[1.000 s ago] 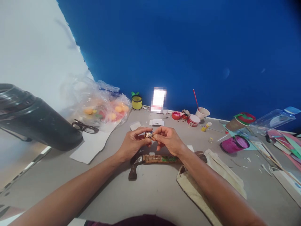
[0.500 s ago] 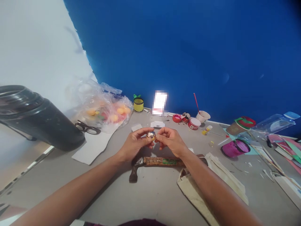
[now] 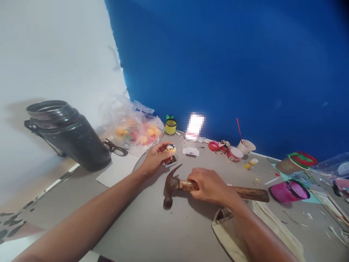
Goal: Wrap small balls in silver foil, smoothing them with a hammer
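Between the thumb and fingers of my left hand [image 3: 156, 158] is a small round ball [image 3: 171, 149], shiny silver on top and yellowish below. Just under it a small shallow box with dark contents [image 3: 171, 161] rests on the table. My right hand [image 3: 208, 185] is wrapped round the wooden handle of a claw hammer [image 3: 171, 185], close behind its rusty head. The hammer is held a little over the table, its handle end pointing right, above a beige cloth [image 3: 275, 222].
A dark flask [image 3: 73, 138] leans at the left beside glasses [image 3: 117, 148] and a plastic bag of colourful pieces [image 3: 139, 131]. Farther back are a yellow pot [image 3: 171, 127], a white box [image 3: 191, 151], a red jar [image 3: 235, 154] and a paper cup [image 3: 246, 146]. A magenta pot [image 3: 287, 191] lies right.
My right hand has left the ball and taken hold of the hammer, lifting it off the table. My left hand keeps the ball. The view has turned left, and the small dark box now shows.
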Motion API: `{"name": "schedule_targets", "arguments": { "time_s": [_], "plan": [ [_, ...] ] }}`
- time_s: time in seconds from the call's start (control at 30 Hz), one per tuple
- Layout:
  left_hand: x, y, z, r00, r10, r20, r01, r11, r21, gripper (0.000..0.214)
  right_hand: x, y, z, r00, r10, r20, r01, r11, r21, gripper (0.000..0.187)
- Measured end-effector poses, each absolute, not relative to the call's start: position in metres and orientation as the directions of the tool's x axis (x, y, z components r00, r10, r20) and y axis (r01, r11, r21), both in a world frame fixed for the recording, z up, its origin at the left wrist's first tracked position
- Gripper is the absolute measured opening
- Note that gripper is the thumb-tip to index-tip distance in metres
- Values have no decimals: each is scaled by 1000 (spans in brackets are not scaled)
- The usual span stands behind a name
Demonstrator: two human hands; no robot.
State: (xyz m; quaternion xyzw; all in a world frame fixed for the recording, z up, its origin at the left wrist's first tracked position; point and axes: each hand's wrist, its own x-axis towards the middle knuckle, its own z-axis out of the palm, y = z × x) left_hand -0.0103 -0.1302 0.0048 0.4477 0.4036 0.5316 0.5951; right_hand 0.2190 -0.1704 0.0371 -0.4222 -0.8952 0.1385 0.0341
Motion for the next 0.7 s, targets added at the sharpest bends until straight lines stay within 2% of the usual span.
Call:
{"name": "schedule_targets", "arguments": {
  "time_s": [0.1,0.17,0.23,0.37,0.53,0.7],
  "plan": [
    [-13,-125,0,97,995,-8,-271,34,962,51,232,-167,47,-498,818,289,783,567,-256,7],
    [-12,-126,-1,113,994,-10,-277,42,960,52,236,-164,47,-360,765,535,776,564,-283,8],
    [-9,-129,1,143,990,-16,-268,54,962,51,238,-159,42,-247,694,676,773,562,-295,12],
    [-2,-138,7,208,976,-63,-186,103,977,47,237,-152,32,-245,668,703,819,530,-218,10],
    [-2,-137,6,179,981,-70,-158,99,982,45,234,-153,33,-226,576,786,856,502,-122,12],
    [-4,-136,4,216,974,-64,-194,107,975,48,231,-156,31,-302,629,717,839,532,-113,11]
  ]
}}
